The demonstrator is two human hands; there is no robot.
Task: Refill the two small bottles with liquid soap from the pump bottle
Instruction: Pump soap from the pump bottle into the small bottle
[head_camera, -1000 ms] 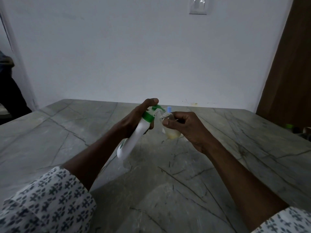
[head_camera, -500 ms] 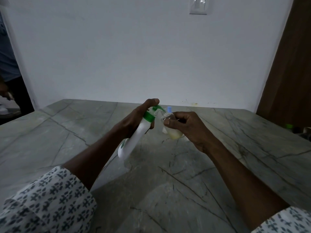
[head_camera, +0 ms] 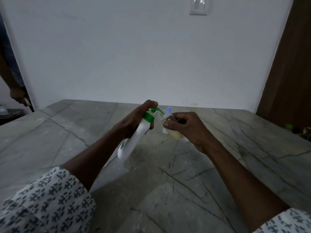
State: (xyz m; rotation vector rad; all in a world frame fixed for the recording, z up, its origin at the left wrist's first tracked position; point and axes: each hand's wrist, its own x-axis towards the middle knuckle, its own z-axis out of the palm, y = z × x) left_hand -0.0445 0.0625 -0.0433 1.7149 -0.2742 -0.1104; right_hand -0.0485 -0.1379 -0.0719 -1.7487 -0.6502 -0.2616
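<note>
L hand point(head_camera: 134, 121) wrapped rnd tilted pump bottle point(head_camera: 134, 140), finger on pump head | R hand point(head_camera: 188, 128) curled rnd small bottle point(head_camera: 170, 126), held at nozzle | 2nd bottle, blue cap point(head_camera: 169, 109), behind | table point(head_camera: 235, 157)

Over table point(head_camera: 244, 165), pump bottle point(head_camera: 134, 140) L of small bottle point(head_camera: 175, 134); 2nd bottle point(head_camera: 169, 109) behind.

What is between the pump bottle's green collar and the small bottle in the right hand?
Only the green spout, reaching from the collar to the mouth of the small bottle, in the head view. A blue-capped bottle shows just behind.
</note>
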